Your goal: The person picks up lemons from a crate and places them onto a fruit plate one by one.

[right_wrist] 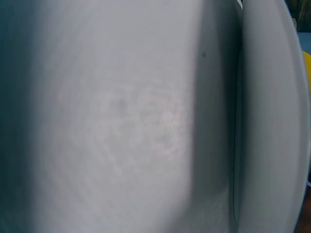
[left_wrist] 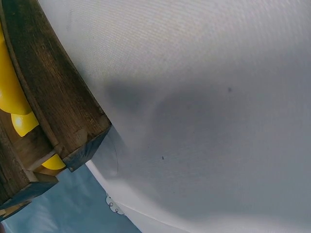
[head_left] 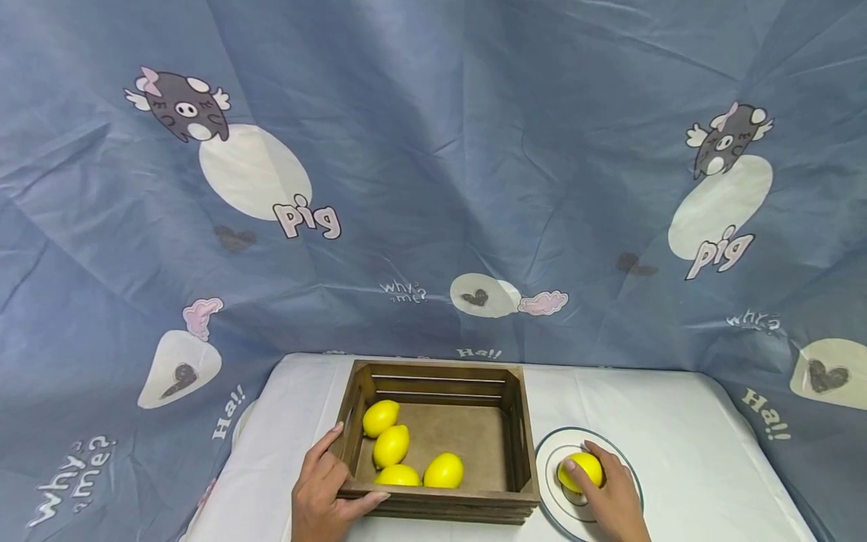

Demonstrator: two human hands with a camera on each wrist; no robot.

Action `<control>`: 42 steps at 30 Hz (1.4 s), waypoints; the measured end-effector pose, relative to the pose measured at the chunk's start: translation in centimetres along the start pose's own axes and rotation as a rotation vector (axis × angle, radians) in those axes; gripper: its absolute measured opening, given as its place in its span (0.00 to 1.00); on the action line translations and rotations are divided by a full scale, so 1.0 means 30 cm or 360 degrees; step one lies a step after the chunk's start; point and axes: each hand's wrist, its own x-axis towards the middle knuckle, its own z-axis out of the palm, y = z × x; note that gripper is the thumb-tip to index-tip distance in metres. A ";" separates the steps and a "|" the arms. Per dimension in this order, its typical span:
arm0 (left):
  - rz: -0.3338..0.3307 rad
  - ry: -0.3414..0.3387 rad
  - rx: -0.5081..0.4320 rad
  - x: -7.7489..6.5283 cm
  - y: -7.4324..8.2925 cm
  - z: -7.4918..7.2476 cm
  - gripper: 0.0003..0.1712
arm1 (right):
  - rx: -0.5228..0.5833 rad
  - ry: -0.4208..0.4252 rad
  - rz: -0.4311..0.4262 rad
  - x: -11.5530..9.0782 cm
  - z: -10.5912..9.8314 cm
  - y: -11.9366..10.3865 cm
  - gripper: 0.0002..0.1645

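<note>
Left hand (head_left: 325,483) is gripping crate (head_left: 474,498) at its 8 o'clock corner, probably steadying it; right hand (head_left: 615,491) is pinching lemon (head_left: 588,467) at plate (head_left: 554,497), crate's 4 o'clock, thumb and fingers spanning it for control. They're hiding its tips; can't tell long axis. Four others (head_left: 443,471) in crate are mostly pointing 1–2 o'clock.

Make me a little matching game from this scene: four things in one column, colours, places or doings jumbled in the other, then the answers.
1. Crate
2. Plate
3. Left fingers
4. Right fingers

A. Around a single lemon
B. Brown, with four lemons showing inside
C. At the crate's near left corner
D. White with a dark rim

Pairs: 1-B, 2-D, 3-C, 4-A
</note>
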 end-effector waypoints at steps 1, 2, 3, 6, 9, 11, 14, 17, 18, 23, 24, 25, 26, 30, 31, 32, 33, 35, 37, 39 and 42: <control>-0.0001 -0.0001 0.0001 0.000 0.000 0.000 0.40 | 0.0002 -0.0003 0.0004 0.001 0.000 0.001 0.48; -0.0003 -0.0004 0.0005 -0.001 -0.001 0.000 0.40 | 0.0005 -0.0005 0.0007 0.001 0.001 0.003 0.48; -0.0006 -0.0008 0.0009 -0.001 -0.001 0.000 0.40 | 0.0005 -0.0009 0.0010 0.001 0.001 0.003 0.48; -0.0008 -0.0016 0.0016 -0.002 0.000 -0.002 0.40 | 0.0011 -0.0005 -0.0005 0.001 0.001 0.006 0.48; -0.0003 -0.0015 0.0018 -0.001 0.001 -0.002 0.40 | 0.0013 0.0007 -0.0026 0.000 0.001 0.007 0.47; 0.0003 -0.0010 0.0017 0.000 0.002 -0.002 0.40 | 0.0018 0.0014 -0.0034 0.000 0.000 0.006 0.47; 0.0011 0.0001 0.0013 0.002 0.002 -0.001 0.40 | 0.0021 0.0015 -0.0034 0.000 0.001 0.007 0.46; 0.0013 0.0005 0.0014 0.002 0.003 -0.001 0.40 | 0.0023 0.0006 -0.0020 0.000 0.003 0.008 0.47; 0.0011 0.0003 0.0018 0.002 0.003 -0.001 0.40 | 0.0022 0.0005 -0.0018 0.000 0.003 0.009 0.47; 0.0005 -0.0002 0.0029 0.003 0.005 -0.002 0.41 | 0.0026 0.0014 -0.0021 -0.001 0.004 0.009 0.46; 0.0005 -0.0002 0.0028 0.004 0.005 -0.002 0.41 | 0.0024 0.0014 -0.0017 -0.002 0.004 0.009 0.46; 0.0007 0.0001 0.0022 0.005 0.005 -0.002 0.41 | 0.0024 0.0014 -0.0016 -0.001 0.004 0.008 0.46; 0.0009 0.0003 0.0017 0.006 0.005 -0.002 0.41 | 0.0021 0.0013 -0.0012 -0.001 0.004 0.007 0.46; 0.0011 0.0003 0.0004 0.007 0.005 -0.002 0.40 | 0.0018 0.0008 0.0007 -0.002 0.003 0.004 0.47; 0.0009 0.0000 0.0005 0.006 0.004 -0.002 0.40 | 0.0016 0.0007 0.0010 -0.003 0.003 0.004 0.47; 0.0007 -0.0003 0.0010 0.005 0.004 -0.002 0.40 | 0.0017 0.0010 0.0009 -0.004 0.003 0.004 0.47; 0.0007 -0.0005 0.0015 0.004 0.003 -0.002 0.40 | 0.0018 0.0013 0.0007 -0.004 0.003 0.005 0.47; 0.0010 -0.0004 0.0020 0.002 0.002 -0.002 0.40 | 0.0015 0.0018 -0.0001 -0.005 0.004 0.007 0.46; 0.0010 -0.0005 0.0026 0.001 0.001 -0.001 0.41 | 0.0015 0.0026 -0.0011 -0.006 0.005 0.008 0.46; 0.0009 -0.0007 0.0031 -0.001 -0.001 -0.001 0.41 | 0.0013 0.0032 -0.0016 -0.005 0.006 0.008 0.45; -0.0007 -0.0020 0.0045 -0.006 -0.003 -0.001 0.41 | 0.0011 0.0039 -0.0013 -0.005 0.007 0.007 0.45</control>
